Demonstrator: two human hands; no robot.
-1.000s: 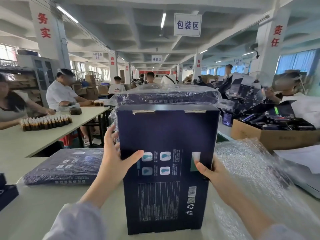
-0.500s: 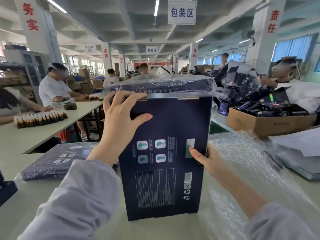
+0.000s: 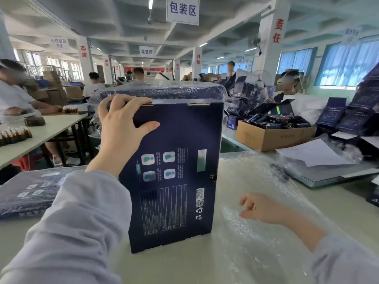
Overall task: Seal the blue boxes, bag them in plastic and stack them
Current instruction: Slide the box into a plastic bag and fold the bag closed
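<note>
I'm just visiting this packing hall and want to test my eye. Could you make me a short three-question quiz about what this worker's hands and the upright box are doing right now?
1. True or false: the left hand grips the top edge of the standing blue box.
2. Where is the right hand?
A. Pressed on the box's side
B. Off the box, above the clear plastic
C. Inside the cardboard carton
3. Fill in: the flat box at the left, already wrapped, lies on the ____.

Key
1. True
2. B
3. table
</note>
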